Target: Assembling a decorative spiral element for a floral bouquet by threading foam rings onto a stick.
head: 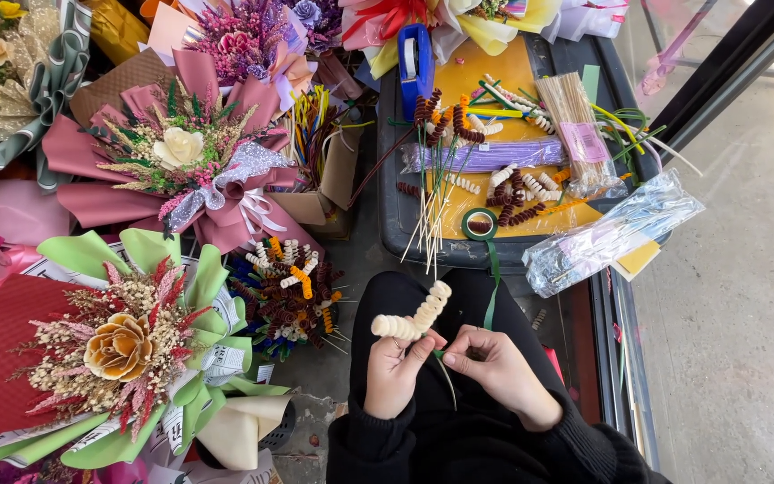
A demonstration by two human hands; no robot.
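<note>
- The left hand [393, 372] holds a cream fuzzy coil [412, 319] on a thin stick. Its grip is pressed together, pinching the stick just under the coil.
- The coil sits above the person's lap, in front of the black tray [393, 211], and tilts up to the right.
- The right hand [494, 363] is just beside the left one. Its grip is pinched on the green tape [492, 287] at the stick.
- The tape runs up from the hands to a green tape roll [479, 224] that lies at the near edge of the tray.
- On the tray lies a yellow sheet [494, 76] with more fuzzy coils, brown, orange and cream.
- A bunch of thin sticks [430, 224] pokes over the front of the tray.
- A clear bag [615, 233] lies at the right side of the tray.
- A blue tape holder [416, 58] stands at the far left corner.
- To the left of the knees stands a tub of finished coils [288, 291].
- Further left are a pink bouquet [181, 152] and a green bouquet [123, 345].
</note>
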